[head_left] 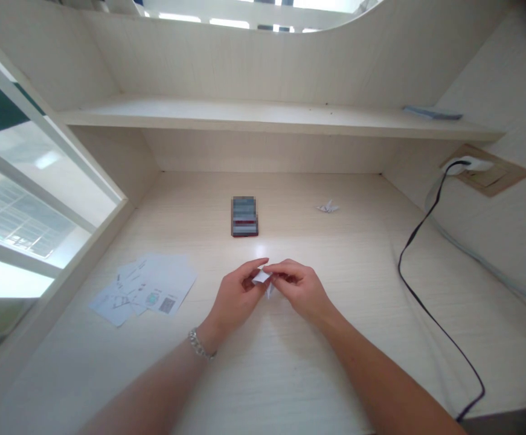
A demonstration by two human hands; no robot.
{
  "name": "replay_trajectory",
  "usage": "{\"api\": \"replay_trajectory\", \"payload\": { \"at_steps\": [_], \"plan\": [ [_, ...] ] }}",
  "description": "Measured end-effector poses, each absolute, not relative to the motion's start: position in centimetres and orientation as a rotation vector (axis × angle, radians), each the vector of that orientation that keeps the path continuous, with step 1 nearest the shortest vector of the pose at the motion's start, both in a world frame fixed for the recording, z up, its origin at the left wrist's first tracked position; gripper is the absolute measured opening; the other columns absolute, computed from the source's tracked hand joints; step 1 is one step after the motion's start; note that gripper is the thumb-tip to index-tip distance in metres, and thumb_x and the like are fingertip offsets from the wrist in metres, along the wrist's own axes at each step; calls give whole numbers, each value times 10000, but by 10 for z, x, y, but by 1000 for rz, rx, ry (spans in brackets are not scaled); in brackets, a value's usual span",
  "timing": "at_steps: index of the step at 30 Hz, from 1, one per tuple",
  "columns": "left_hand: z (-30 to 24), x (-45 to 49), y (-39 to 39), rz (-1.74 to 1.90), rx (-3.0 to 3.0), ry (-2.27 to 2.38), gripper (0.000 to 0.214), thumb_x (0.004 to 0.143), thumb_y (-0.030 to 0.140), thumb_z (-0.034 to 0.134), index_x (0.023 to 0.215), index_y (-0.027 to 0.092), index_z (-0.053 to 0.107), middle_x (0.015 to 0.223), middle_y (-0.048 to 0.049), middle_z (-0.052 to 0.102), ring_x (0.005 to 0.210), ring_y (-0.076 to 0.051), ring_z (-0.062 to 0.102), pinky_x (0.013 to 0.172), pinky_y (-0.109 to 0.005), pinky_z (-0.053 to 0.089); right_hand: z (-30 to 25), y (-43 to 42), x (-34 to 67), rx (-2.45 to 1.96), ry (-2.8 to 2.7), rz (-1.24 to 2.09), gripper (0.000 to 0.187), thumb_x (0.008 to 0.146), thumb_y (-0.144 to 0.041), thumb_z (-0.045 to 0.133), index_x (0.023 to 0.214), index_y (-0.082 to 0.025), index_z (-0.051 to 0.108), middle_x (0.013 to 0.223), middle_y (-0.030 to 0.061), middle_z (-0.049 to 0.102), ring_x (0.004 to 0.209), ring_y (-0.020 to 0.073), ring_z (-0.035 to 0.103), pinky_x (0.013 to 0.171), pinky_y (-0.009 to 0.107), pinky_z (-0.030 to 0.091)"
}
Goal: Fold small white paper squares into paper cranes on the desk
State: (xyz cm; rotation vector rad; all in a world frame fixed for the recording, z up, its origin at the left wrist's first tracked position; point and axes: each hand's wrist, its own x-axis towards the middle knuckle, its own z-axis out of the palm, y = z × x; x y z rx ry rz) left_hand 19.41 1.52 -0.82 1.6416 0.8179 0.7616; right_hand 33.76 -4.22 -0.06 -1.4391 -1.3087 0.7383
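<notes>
**Left hand (238, 296) and right hand (299, 291) pinching a small paper (261, 278)**

Fingers (285, 270) from both hands are clamping the white paper at the middle of the desk (353, 344), hiding most of its shape, and I cannot tell whether it is touching the wood. Farther off, a paper crane (327, 207) is sitting beyond the hands, a dark oblong (244, 216) is staying pixelated and unreadable, and printed sheets (145, 289) are overlapping to the left.

Phone (244, 216) on desk (335, 254), printed sheets (154, 287) left, black cable (426, 314) to wall socket (484, 172) right.
</notes>
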Motion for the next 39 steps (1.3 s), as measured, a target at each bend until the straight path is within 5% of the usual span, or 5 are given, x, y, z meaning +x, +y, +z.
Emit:
{"api": "replay_trajectory", "payload": {
  "at_steps": [12, 19, 30, 39],
  "plan": [
    [-10, 193, 13, 819, 1636, 812, 368, 738, 201, 581, 1105, 181, 564, 1019, -72, 645, 870, -179, 612, 766, -283, 489, 2, -44, 340, -1406, -1437, 610, 289, 768, -99, 504, 918, -259, 691, 880, 44, 588, 773, 145, 566, 519, 214, 423],
    [-11, 193, 12, 819, 1608, 785, 382, 742, 198, 578, 1121, 179, 542, 1012, -74, 644, 882, -180, 613, 775, -291, 490, -1, -43, 342, -1421, -1427, 663, 281, 773, -103, 513, 926, -260, 688, 887, 36, 584, 769, 138, 563, 613, 240, 451],
    [-5, 193, 11, 773, 1464, 656, 317, 740, 239, 624, 1034, 151, 543, 980, -86, 629, 884, -179, 602, 787, -306, 482, -3, -39, 345, -1407, -1256, 901, 133, 763, -281, 593, 845, -211, 672, 903, 49, 612, 804, 162, 574, 640, 263, 475],
    [-6, 193, 19, 710, 1140, 597, 224, 809, 306, 542, 950, 136, 580, 774, -54, 646, 685, -139, 611, 666, -287, 501, -9, -34, 343, -1318, -1050, 1064, 182, 746, -341, 591, 786, -167, 630, 707, 14, 628, 638, 139, 570, 586, 255, 471]
  ]
}}
